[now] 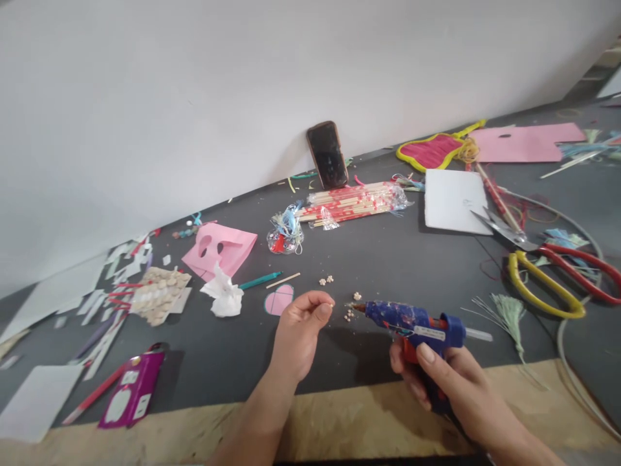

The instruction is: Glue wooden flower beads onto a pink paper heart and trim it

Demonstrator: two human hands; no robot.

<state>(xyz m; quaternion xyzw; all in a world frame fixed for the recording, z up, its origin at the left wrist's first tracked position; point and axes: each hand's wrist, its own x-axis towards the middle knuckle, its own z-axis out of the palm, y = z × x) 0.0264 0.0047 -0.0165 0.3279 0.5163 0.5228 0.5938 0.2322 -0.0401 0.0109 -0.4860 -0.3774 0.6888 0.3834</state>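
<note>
Right hand: right hand (451, 382), near side of the table, wrapped around the handle of a glue gun, thumb along its side.
Glue gun: blue glue gun (407, 321), one, within the right hand's grip; nozzle pointing left, toward the other hand; clear glue stick (479, 334) protruding from the rear.
Left hand: left hand (303, 330), left of the nozzle and apart from it; thumb and forefinger pinched together on a small pale piece (332, 304), possibly a bead, too small to be certain.
Bead clusters: bead clusters (358, 296), small, cream, on the dark tabletop (388, 259); some about the nozzle, right of the left fingertips, others slightly farther off, beyond that hand.
Heart: pink heart (280, 299), flat, crossed by dark lines, just left of the left hand.
Pen and stick: teal pen (261, 280) and thin wooden stick (283, 279), far side of the heart.
Tissue: crumpled white tissue (223, 294), left of the heart.
Scissors: large scissors (531, 246), one red handle, one yellow, far right; blades apart, tips over a white card (457, 200).
Tassel: pale green tassel (508, 317), right of the glue gun.
Phone: dark phone (327, 155), leaning against the wall, far side.
</note>
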